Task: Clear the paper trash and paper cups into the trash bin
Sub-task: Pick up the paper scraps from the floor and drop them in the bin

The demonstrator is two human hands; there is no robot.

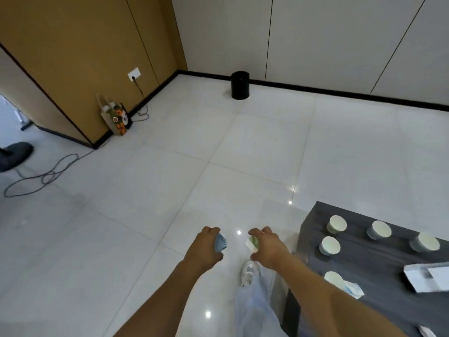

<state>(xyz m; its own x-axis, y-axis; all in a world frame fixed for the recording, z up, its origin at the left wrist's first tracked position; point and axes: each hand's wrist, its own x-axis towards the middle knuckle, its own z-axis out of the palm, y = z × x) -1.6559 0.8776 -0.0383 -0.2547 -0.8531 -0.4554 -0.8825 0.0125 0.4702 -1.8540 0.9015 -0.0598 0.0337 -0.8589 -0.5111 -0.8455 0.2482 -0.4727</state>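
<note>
Blue cup (220,243) clamped in left hand (204,249) grip, green cup (252,243) in right hand (269,249).

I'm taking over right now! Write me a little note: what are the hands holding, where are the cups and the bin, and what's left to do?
Left hand: fingers curled round a blue paper cup.
Right hand: grips a green paper cup.
Trash bin: black, on the floor by the far wall, well ahead of both hands.
Done: two cups picked up; neither is in the bin yet.
Left: carry both to the bin and drop them in. Then go back to the dark table on the right: five paper cups stand there, with paper trash beside them.
</note>
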